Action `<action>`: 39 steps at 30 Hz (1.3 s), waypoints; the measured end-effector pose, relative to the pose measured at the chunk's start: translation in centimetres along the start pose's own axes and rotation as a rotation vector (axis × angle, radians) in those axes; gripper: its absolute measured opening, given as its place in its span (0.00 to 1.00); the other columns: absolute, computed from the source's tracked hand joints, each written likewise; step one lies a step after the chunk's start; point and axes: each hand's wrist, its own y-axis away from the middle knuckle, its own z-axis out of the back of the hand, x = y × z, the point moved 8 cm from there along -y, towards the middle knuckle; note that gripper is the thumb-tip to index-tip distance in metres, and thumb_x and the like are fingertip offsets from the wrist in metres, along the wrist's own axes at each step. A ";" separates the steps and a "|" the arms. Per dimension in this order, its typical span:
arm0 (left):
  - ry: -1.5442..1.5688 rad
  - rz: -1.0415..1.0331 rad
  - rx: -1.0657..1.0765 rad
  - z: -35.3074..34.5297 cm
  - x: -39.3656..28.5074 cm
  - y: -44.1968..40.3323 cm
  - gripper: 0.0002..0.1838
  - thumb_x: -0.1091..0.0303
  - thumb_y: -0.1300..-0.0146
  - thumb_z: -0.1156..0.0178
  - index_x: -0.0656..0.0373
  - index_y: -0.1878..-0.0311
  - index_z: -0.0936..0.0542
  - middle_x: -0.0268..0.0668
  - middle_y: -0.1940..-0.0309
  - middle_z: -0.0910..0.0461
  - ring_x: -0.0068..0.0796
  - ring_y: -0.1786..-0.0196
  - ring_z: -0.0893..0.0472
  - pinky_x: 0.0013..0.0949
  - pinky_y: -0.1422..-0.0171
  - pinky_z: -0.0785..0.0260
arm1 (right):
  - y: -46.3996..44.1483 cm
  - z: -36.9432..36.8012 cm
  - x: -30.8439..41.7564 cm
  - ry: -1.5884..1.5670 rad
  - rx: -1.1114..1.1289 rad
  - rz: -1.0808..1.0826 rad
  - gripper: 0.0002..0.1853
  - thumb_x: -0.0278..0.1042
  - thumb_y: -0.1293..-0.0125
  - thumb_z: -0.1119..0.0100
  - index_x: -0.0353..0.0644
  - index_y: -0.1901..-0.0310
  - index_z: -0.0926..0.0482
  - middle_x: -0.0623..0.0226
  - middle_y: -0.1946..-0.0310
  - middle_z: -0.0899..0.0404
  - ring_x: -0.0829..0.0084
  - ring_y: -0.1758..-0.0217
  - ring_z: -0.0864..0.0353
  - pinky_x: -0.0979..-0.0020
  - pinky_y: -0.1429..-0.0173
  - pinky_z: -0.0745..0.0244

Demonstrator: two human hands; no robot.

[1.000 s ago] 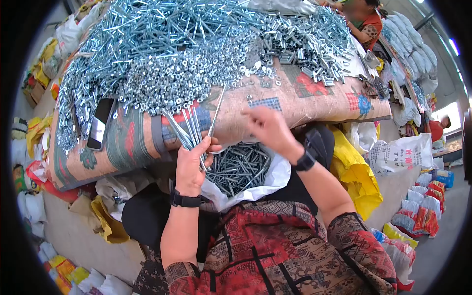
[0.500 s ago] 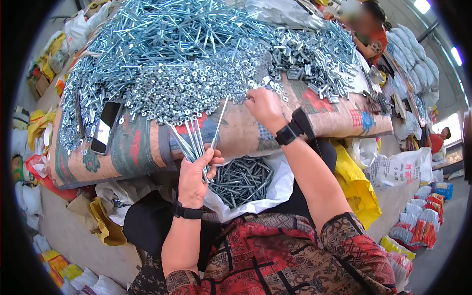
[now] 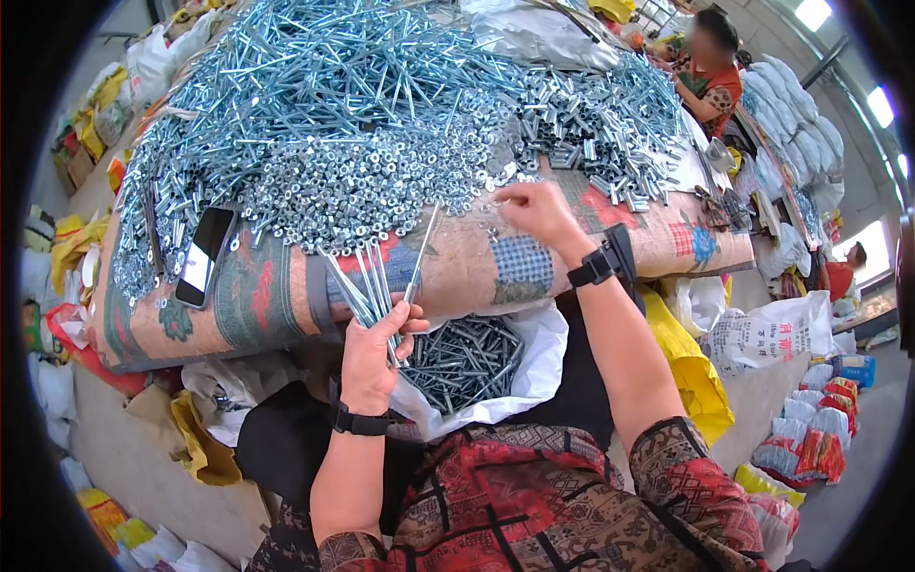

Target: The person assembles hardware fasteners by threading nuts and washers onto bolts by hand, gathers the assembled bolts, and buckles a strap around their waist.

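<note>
My left hand [image 3: 372,357] is wrapped round a fan of long thin metal bolts [image 3: 367,286]. One bolt stands apart, tilted to the right, with a sleeve at its lower part. My right hand [image 3: 538,212] is at the near edge of a heap of nuts and washers [image 3: 334,186]. Its fingers are bent together; whatever may be between them is too small to make out. A few loose small pieces [image 3: 492,233] lie on the cloth just below its fingertips. Under my left hand, a white sack [image 3: 541,372] holds many sleeved bolts [image 3: 467,362].
Behind the nuts rises a large heap of long bolts [image 3: 324,71]; short metal sleeves [image 3: 600,133] are piled at right. A phone [image 3: 206,255] lies on the patterned cloth [image 3: 267,286] at left. Another person [image 3: 710,81] sits at the far right. Yellow sacks [image 3: 691,367] stand beside me.
My right hand has shifted right and slightly down, away from the nut heap's edge. Small loose pieces now show below its fingers. My left hand keeps its bolts, almost in place.
</note>
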 end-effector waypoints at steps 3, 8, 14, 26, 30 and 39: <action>0.003 -0.007 0.003 0.1 0.2 0.0 0.10 0.73 0.35 0.40 0.64 0.52 0.24 0.41 0.66 0.18 0.27 0.68 0.17 0.21 0.79 0.39 | -0.5 3.7 -4.2 0.077 -0.275 -0.077 0.09 0.31 0.47 0.36 0.38 0.65 0.15 0.65 0.77 0.18 0.77 0.74 0.21 0.73 0.67 0.27; 0.006 0.004 0.012 -0.1 0.5 -0.5 0.10 0.74 0.36 0.40 0.64 0.53 0.24 0.40 0.66 0.18 0.27 0.67 0.16 0.21 0.79 0.39 | 0.3 3.1 -3.7 0.203 -0.265 -0.100 0.10 0.35 0.47 0.38 0.44 0.64 0.15 0.58 0.72 0.17 0.59 0.67 0.17 0.63 0.60 0.23; -0.018 0.016 0.009 -0.4 0.8 -0.7 0.10 0.73 0.36 0.40 0.64 0.53 0.24 0.41 0.66 0.18 0.26 0.68 0.16 0.21 0.80 0.39 | -1.3 -2.2 0.1 0.480 -0.023 0.126 0.09 0.35 0.45 0.41 0.41 0.65 0.18 0.52 0.69 0.19 0.51 0.60 0.19 0.55 0.55 0.25; -0.057 0.050 0.085 -1.5 1.9 -0.2 0.10 0.73 0.37 0.39 0.64 0.53 0.23 0.41 0.66 0.18 0.28 0.68 0.16 0.21 0.79 0.39 | 3.3 -0.9 2.8 -0.688 -0.037 -0.114 0.06 0.28 0.41 0.34 0.36 0.64 0.18 0.78 0.73 0.21 0.89 0.70 0.28 0.83 0.66 0.32; -0.064 0.038 0.107 -2.1 1.7 0.1 0.10 0.73 0.36 0.39 0.64 0.53 0.23 0.41 0.66 0.18 0.27 0.68 0.16 0.21 0.79 0.39 | 4.7 -0.5 4.6 -0.750 -0.120 -0.047 0.03 0.25 0.40 0.36 0.38 0.65 0.17 0.78 0.71 0.20 0.89 0.70 0.26 0.83 0.66 0.31; -0.010 0.034 0.143 -2.3 1.8 -0.1 0.10 0.73 0.36 0.40 0.64 0.53 0.23 0.42 0.66 0.18 0.27 0.68 0.16 0.20 0.79 0.39 | 5.6 1.4 8.6 -0.174 -0.301 0.267 0.04 0.25 0.42 0.34 0.40 0.65 0.17 0.73 0.75 0.22 0.86 0.75 0.27 0.75 0.73 0.33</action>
